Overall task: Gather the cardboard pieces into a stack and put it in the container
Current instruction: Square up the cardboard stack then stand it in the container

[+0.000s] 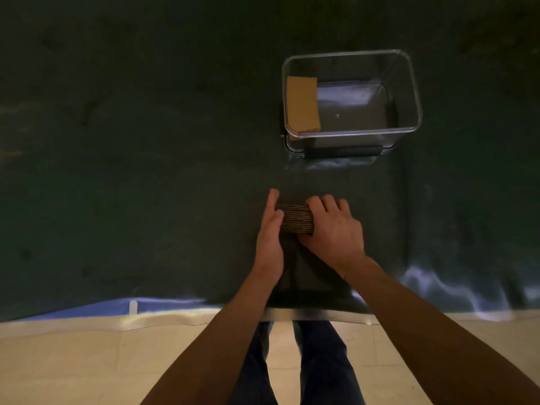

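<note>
A stack of brown corrugated cardboard pieces [295, 218] stands on edge on the dark cloth near the table's front, its fluted edges facing me. My left hand [270, 238] presses flat against the stack's left side, thumb on the edges. My right hand [333, 229] grips the right side, fingers curled over the top. Further back and to the right sits a clear plastic container [415, 92] with a dark handle. Inside it, against the left wall, lies another cardboard stack [302, 103], flat face up.
The dark green cloth [146, 171] covers the whole table; its front edge runs just below my forearms. Beyond that edge are a pale tiled floor [87, 361] and my legs in dark trousers [315, 366]. A blue strip [96, 309] shows at the front left edge.
</note>
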Demonstrator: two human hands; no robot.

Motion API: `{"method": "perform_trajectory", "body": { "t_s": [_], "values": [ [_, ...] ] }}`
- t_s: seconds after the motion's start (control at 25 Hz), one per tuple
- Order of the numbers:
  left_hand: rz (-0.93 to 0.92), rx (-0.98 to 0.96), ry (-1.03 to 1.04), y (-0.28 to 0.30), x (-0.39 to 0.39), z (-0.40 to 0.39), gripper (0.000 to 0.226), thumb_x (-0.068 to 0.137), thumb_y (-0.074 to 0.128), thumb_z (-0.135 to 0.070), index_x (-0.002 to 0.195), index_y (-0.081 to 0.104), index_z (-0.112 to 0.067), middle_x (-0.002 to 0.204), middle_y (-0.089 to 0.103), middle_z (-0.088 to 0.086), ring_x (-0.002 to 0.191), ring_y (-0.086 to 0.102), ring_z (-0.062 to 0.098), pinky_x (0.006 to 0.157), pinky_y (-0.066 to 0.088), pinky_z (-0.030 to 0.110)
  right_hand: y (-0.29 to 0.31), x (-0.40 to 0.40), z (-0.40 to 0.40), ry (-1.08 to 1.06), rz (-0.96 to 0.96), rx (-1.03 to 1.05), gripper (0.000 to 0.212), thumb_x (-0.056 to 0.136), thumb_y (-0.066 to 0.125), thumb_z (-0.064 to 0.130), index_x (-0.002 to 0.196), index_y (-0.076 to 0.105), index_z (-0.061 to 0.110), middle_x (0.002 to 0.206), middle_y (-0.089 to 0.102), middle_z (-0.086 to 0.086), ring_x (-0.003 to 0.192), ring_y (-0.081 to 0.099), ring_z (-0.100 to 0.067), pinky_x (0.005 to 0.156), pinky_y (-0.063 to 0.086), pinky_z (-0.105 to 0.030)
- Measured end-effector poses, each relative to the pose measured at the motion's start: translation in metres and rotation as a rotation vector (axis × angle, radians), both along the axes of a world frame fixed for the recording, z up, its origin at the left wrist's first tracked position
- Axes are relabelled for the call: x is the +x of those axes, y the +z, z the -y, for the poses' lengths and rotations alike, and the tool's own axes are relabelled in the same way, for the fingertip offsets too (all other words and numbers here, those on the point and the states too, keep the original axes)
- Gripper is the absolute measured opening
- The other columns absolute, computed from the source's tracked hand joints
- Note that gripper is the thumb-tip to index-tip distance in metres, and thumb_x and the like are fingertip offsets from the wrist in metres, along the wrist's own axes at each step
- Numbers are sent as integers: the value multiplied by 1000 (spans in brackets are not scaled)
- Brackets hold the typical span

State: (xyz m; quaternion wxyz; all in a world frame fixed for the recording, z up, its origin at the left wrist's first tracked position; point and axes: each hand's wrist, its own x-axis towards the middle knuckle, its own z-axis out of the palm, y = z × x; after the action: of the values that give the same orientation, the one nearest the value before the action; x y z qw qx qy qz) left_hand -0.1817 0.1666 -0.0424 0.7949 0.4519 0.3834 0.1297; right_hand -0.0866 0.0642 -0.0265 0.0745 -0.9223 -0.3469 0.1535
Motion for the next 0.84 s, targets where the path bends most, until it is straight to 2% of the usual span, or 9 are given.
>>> {"method": "perform_trajectory", "body": {
  "t_s": [0.08,0.2,0.32,0.36,0.44,0.48,0.64,0.72,0.84],
  "values": [
    [11,-52,52,-2,-3,-14,48,106,28,-26,152,33,-13,152,42,-3,135,43,2,98,42,10,0,0,0,3,7,1,56,75,72,47,121,50,24,114,55,-3,103,52,-27,61,55,-39],
    [-21,35,203,-8,-3,-24,48,106,29,-25,152,35,-9,154,42,3,141,38,12,105,37,14,-1,-2,-1,-6,-4,-6,57,73,73,46,120,50,23,114,54,-4,102,52,-28,62,56,-40],
    [-66,60,4,7,5,8,53,97,42,-34,146,45,-15,143,52,-5,127,51,1,101,43,16,0,-5,-1,-32,13,-3,57,72,74,47,119,51,21,114,56,-6,102,53,-30,61,54,-40],
    [-77,101,-64,7,3,12,56,93,43,-36,146,45,-17,143,52,-7,127,50,0,98,43,14,0,-5,-2,-33,14,-1,57,73,73,47,119,51,21,114,56,-6,102,53,-30,61,53,-40],
    [-98,184,-158,6,-1,0,63,90,45,-37,150,37,-22,150,43,-5,137,40,4,108,38,21,2,-4,-3,-25,18,-5,58,74,72,48,121,51,21,115,56,-6,102,53,-30,62,55,-40],
    [-124,342,-241,4,-7,-10,68,89,47,-37,153,30,-24,156,35,-4,143,32,5,115,31,27,3,-3,-3,-22,20,-4,58,75,71,48,121,50,21,115,56,-5,102,53,-29,63,55,-39],
    [-237,1454,-726,-1,-9,-24,90,78,50,-36,157,11,-17,165,12,5,153,1,20,123,11,42,2,-3,-2,-13,44,15,54,75,72,48,117,51,20,112,57,-6,100,54,-30,58,54,-38],
    [-314,1634,-876,-1,-4,-21,90,77,51,-35,156,14,-12,163,19,10,152,7,27,123,14,45,1,-3,-2,-19,44,32,51,76,71,46,116,51,20,111,58,-7,99,54,-32,57,52,-39],
    [-385,1668,-878,-4,-1,-20,80,82,49,-33,153,22,-8,156,35,12,149,20,30,121,23,42,3,-1,-1,-39,-15,73,53,75,71,44,118,51,22,113,58,-3,101,54,-28,63,51,-38]
  ]
}}
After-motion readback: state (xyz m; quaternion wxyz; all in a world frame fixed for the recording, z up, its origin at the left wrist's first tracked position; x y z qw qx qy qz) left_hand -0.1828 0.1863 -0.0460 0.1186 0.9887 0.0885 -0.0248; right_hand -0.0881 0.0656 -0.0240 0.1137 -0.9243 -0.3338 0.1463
